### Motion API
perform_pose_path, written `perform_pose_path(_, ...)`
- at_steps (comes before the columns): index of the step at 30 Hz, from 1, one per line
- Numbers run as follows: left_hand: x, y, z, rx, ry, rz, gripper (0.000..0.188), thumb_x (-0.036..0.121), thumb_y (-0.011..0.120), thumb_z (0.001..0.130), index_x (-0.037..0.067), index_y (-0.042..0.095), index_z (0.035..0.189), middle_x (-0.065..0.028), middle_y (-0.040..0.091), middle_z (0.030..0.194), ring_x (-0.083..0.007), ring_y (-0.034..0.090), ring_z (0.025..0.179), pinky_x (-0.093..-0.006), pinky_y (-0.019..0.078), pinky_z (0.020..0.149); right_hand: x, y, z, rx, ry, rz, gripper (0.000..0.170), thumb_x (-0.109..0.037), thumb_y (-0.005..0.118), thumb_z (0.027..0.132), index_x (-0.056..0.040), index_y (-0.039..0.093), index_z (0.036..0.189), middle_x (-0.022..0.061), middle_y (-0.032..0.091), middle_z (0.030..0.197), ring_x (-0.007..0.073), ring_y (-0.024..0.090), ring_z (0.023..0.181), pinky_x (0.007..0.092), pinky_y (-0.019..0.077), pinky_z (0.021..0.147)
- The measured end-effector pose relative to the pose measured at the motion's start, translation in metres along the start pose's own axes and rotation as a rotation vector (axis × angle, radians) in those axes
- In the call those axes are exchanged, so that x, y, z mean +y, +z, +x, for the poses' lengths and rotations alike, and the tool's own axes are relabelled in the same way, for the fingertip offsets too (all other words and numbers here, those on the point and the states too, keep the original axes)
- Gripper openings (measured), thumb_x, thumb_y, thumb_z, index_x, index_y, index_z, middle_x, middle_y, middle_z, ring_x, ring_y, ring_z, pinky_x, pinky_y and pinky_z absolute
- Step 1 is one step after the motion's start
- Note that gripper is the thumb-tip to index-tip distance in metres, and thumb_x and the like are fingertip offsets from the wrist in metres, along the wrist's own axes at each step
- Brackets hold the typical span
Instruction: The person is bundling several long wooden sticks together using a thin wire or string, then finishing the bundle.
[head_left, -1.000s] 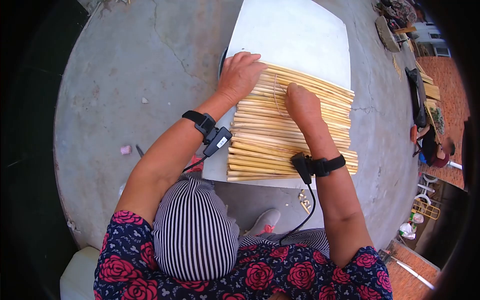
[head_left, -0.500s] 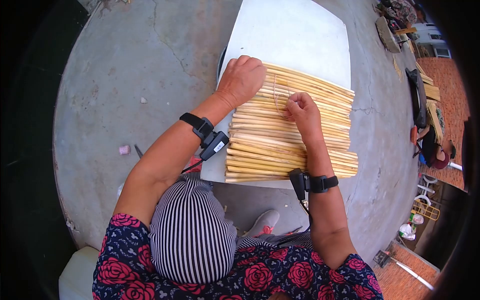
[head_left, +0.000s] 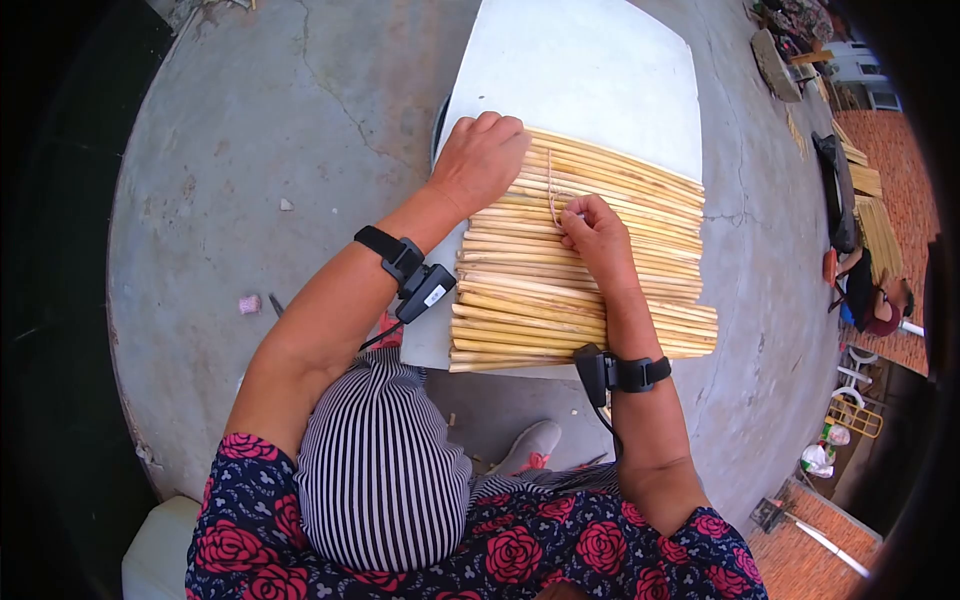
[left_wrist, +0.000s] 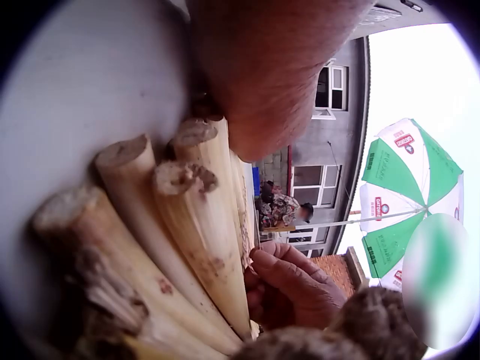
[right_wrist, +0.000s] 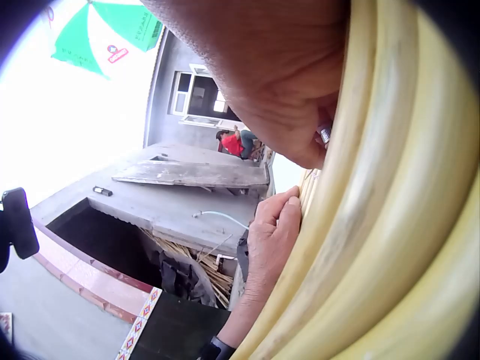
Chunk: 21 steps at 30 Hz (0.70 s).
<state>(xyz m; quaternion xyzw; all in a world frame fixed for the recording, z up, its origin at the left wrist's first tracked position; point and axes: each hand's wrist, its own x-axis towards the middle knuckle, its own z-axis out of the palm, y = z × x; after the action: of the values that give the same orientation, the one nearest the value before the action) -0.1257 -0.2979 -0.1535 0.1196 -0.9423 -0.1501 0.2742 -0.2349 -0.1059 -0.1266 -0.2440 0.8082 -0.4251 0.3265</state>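
Head view: the stalks (head_left: 655, 240) lie side by side as a mat on the white counter (head_left: 590, 80), over its near part. Long axis runs left to right; the far stalks dip slightly toward the right, the nearest lie almost level. The left hand (head_left: 482, 155) is at the mat's far left corner, over the stalk ends, knuckles bent, fingertips hidden; cannot tell whether it grips a stalk. The right hand (head_left: 598, 235), over the middle of the mat, pinches a thin pinkish cord (head_left: 551, 185) between thumb and forefinger; the cord runs from there toward the far edge, across the stalks. A pink roll (head_left: 249, 302) lies on the floor (head_left: 250, 130), left.

Left wrist view: shows cut faces of the stalks, round and pale, some with brown scars, which the head view does not resolve. These ends point to upper left; the stalks run back toward lower right. Right-hand thumb and forefinger are close together. Behind: a green-and-white umbrella (left_wrist: 416, 195).

Right wrist view: stalks close up, slanting from lower left to the top edge, bowed. Left-hand fingers are at the stalks' edge. A person in red (right_wrist: 232, 142) sits in the background, seen only here.
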Motion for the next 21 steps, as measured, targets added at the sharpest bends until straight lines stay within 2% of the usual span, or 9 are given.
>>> perform_pose_path(5, 0.007, -0.010, 0.008, -0.117, 0.030, 0.102, 0.020, 0.012, 0.059, 0.084, 0.005, 0.066, 0.102, -0.0036, 0.059, 0.101, -0.0212, 0.054, 0.099, -0.0361, 0.0413, 0.086, -0.005, 0.001, 0.000, -0.009, 0.026, 0.009, 0.009, -0.015, 0.063, 0.089, -0.0064, 0.061, 0.090, -0.0001, 0.062, 0.071, 0.0064, 0.057, 0.060, 0.0219, 0.0440, 0.054)
perform_pose_path(9, 0.008, -0.008, 0.010, -0.165, 0.023, 0.112, 0.020, 0.014, 0.060, 0.084, 0.005, 0.066, 0.101, -0.0041, 0.058, 0.096, -0.0222, 0.053, 0.094, -0.0366, 0.0432, 0.084, -0.018, -0.001, -0.002, 0.004, 0.127, 0.108, 0.010, -0.015, 0.063, 0.089, -0.0051, 0.061, 0.090, 0.0001, 0.063, 0.073, 0.0063, 0.056, 0.059, 0.0211, 0.0434, 0.053)
perform_pose_path(17, 0.009, -0.005, -0.003, -0.047, -0.030, -0.017, 0.027, 0.012, 0.061, 0.085, 0.010, 0.066, 0.112, -0.0051, 0.058, 0.102, -0.0236, 0.053, 0.097, -0.0367, 0.0436, 0.085, -0.020, -0.005, 0.000, 0.047, 0.210, 0.284, 0.013, -0.018, 0.064, 0.092, -0.0059, 0.063, 0.095, 0.0017, 0.065, 0.078, 0.0077, 0.059, 0.061, 0.0201, 0.0471, 0.054)
perform_pose_path(21, 0.007, -0.002, -0.007, -0.017, -0.056, -0.067, 0.028, 0.011, 0.062, 0.086, 0.011, 0.065, 0.113, -0.0055, 0.058, 0.109, -0.0243, 0.053, 0.101, -0.0370, 0.0418, 0.088, -0.015, -0.009, 0.000, 0.184, 0.154, 0.464, 0.012, -0.017, 0.063, 0.093, -0.0062, 0.061, 0.095, 0.0037, 0.066, 0.083, 0.0086, 0.061, 0.066, 0.0199, 0.0489, 0.057)
